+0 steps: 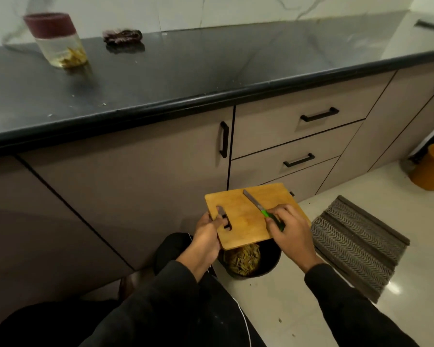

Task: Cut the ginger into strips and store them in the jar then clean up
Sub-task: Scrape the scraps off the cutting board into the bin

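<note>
While the left hand [209, 234] grips the wooden cutting board [251, 216] with fingers hooked through its handle slot, the board hangs low over a black bin [266, 266] on the floor, tilted toward it. Right hand [290, 229] closed around green handle of knife [261, 209], blade lying flat on the board surface. Bin holds yellowish-green scraps [242, 257], partly hidden under board edge. Up on the dark table [186, 71], far left, stands the glass jar [57, 40] with maroon lid on, ginger strips [73, 60] at its bottom. Dark crumpled cloth [122, 36] at the table's back edge, well apart from jar. Few small crumbs on table near front edge. Striped mat [356, 246] on floor beside bin; orange bucket [431, 167] far right.
</note>
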A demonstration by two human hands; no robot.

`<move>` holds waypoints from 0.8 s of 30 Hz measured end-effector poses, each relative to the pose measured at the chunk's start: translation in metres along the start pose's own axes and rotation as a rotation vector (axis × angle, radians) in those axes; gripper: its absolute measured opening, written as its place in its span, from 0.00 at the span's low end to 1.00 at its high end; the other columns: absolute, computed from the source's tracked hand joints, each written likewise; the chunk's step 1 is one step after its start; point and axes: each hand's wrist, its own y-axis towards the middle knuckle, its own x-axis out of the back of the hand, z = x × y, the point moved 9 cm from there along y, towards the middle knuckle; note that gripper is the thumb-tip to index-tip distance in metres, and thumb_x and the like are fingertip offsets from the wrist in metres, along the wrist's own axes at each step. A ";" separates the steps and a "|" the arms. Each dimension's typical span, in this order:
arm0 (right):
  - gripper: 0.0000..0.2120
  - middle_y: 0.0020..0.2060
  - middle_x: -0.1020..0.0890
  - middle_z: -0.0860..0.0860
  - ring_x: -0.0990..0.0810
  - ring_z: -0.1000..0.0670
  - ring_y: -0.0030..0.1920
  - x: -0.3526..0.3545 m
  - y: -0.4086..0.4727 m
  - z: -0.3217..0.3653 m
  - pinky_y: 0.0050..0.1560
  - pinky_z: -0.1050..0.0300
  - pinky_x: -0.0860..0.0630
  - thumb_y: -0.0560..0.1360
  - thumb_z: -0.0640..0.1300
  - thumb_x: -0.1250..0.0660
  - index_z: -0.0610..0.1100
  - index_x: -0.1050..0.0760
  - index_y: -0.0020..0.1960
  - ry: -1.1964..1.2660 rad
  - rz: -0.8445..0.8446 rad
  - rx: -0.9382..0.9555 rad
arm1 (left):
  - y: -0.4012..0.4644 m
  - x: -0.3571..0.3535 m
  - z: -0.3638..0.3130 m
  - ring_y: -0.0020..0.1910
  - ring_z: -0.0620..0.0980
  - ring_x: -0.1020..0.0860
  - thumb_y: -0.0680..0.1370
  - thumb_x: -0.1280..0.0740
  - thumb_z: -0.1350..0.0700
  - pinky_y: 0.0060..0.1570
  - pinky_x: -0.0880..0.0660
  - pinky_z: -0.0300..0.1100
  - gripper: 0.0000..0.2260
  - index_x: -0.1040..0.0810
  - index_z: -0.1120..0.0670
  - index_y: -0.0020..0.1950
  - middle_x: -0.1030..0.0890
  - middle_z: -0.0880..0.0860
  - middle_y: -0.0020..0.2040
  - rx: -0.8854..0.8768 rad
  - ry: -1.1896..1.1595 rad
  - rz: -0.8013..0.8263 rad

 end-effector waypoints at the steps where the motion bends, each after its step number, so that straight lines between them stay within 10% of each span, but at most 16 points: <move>1: 0.07 0.49 0.23 0.57 0.24 0.54 0.51 0.010 0.004 0.008 0.50 0.46 0.23 0.76 0.46 0.29 0.48 0.18 0.53 0.004 -0.023 0.024 | -0.005 -0.006 -0.008 0.56 0.57 0.19 0.85 0.41 0.63 0.46 0.20 0.51 0.13 0.28 0.53 0.67 0.20 0.59 0.62 -0.020 0.001 0.012; 18: 0.07 0.44 0.22 0.57 0.26 0.56 0.46 0.139 0.061 0.169 0.46 0.51 0.24 0.75 0.50 0.31 0.48 0.18 0.49 -0.053 -0.200 0.274 | -0.129 -0.033 -0.164 0.54 0.55 0.17 0.84 0.39 0.58 0.58 0.21 0.57 0.09 0.25 0.54 0.63 0.16 0.57 0.54 -0.336 0.103 -0.045; 24: 0.07 0.43 0.22 0.55 0.27 0.55 0.45 0.150 0.086 0.255 0.45 0.52 0.25 0.76 0.50 0.32 0.48 0.19 0.48 -0.071 -0.242 0.377 | -0.175 -0.003 -0.235 0.51 0.54 0.16 0.84 0.39 0.57 0.44 0.20 0.46 0.08 0.24 0.56 0.61 0.15 0.56 0.52 -0.443 0.061 -0.119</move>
